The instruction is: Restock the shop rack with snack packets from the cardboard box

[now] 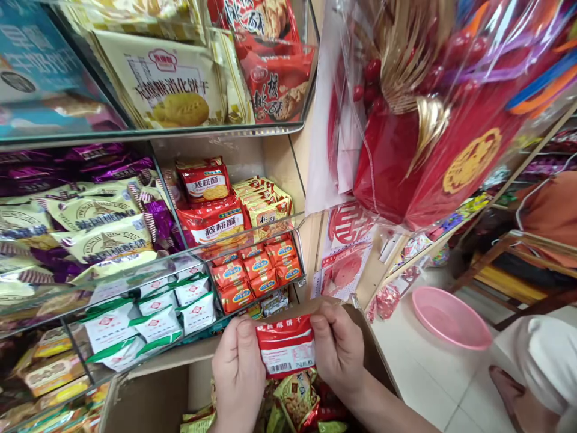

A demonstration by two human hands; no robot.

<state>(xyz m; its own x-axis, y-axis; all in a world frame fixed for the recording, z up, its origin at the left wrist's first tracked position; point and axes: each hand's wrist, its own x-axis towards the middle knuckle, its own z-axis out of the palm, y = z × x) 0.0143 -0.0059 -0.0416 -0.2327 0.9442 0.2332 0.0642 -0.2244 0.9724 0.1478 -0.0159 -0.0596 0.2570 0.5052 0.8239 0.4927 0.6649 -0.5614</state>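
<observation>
Both my hands hold one small red and white snack packet (285,346) over an open cardboard box (148,385). My left hand (238,373) pinches its left edge with closed fingers. My right hand (339,349) pinches its right edge the same way. The packet shows a barcode label facing me. Below it, inside the box, lie several more snack packets (297,403) in green, yellow and red. Right behind the box stand shelves of packaged biscuits.
Wire-fronted shelves hold red walnut-cookie packs (211,216), small orange packs (256,270), white and green packs (157,313) and cream bags (103,234). A red gift bundle in clear wrap (433,120) hangs at the right. A pink basin (451,319) lies on the tiled floor.
</observation>
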